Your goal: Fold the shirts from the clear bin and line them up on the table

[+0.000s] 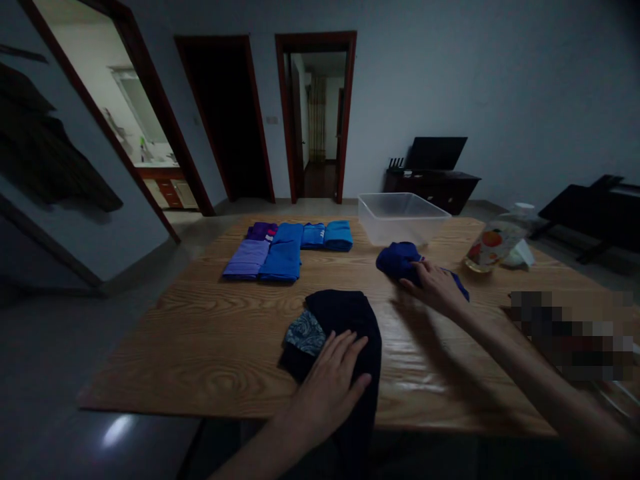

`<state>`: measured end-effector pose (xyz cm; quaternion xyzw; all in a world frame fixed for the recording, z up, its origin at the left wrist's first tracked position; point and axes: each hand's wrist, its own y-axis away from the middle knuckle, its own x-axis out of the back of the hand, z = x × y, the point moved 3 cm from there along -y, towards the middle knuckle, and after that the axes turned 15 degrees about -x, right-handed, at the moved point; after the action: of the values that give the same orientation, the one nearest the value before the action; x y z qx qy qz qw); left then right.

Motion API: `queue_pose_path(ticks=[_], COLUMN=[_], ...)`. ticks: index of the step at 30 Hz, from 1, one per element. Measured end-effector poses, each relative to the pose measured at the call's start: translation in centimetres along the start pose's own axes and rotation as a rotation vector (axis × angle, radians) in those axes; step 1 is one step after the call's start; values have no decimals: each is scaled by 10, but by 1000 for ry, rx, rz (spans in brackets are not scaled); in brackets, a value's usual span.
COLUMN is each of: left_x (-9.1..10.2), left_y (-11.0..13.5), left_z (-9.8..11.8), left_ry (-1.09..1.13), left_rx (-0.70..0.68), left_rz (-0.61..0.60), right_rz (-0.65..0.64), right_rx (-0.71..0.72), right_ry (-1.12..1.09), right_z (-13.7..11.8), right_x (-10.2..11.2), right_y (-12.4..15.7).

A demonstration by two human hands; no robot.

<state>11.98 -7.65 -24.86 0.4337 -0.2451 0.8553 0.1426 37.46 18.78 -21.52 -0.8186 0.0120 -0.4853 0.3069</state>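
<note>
My left hand (pixel 330 380) lies flat with fingers spread on a black garment (pixel 345 317) at the near edge of the wooden table (pixel 200 347); a patterned grey-blue patch (pixel 306 332) shows at the garment's left side. My right hand (pixel 434 285) reaches across the table and rests, fingers curled, on a crumpled dark blue garment (pixel 397 259). Whether it grips the cloth is unclear.
Several folded purple and blue garments (pixel 285 248) lie in a row at the far left of the table. A clear plastic tub (pixel 400 217) stands behind the blue garment. A printed pouch (pixel 493 245) and a white cup (pixel 523 252) sit at the right. Doorways lie beyond.
</note>
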Motion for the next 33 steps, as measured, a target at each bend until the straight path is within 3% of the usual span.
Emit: queue_pose_path(ticks=[2,6,7,9,14,19,22,25,28,30,33], left_x=[9,26,27,27,26,44,60,68,64,54,26], left_y=[-2,16,21,30,38,49,61,73,79,77,65], left_z=[10,-11,-22,-41,-63,-66,-71,-70,-52,-29,11], left_ry=[106,60,19,-41,-102,31,109,57,-99,-219,-351], left_rx=[3,85,92,100,177,303,374,374,322,255,169], left_rz=[-10,34,40,65,182,333,425,422,406,388,274], right_rz=[-65,-634,-692,-686,-557,-533,-389,-239,-346,-459,-413], right_rx=[51,375,406,459,503,376,298,215,186,254,344], right_ry=[23,-92,-107,-62,-21,-212,-289,-297,-204,-127,-75], right_z=[-33,-121,-136,-153,-140,-95,-66,-56,-78,-98,-113], right_x=[0,19,24,26,15,50,69,72,61,51,36], right_y=[25,86,100,124,144,125,121,134,166,190,213])
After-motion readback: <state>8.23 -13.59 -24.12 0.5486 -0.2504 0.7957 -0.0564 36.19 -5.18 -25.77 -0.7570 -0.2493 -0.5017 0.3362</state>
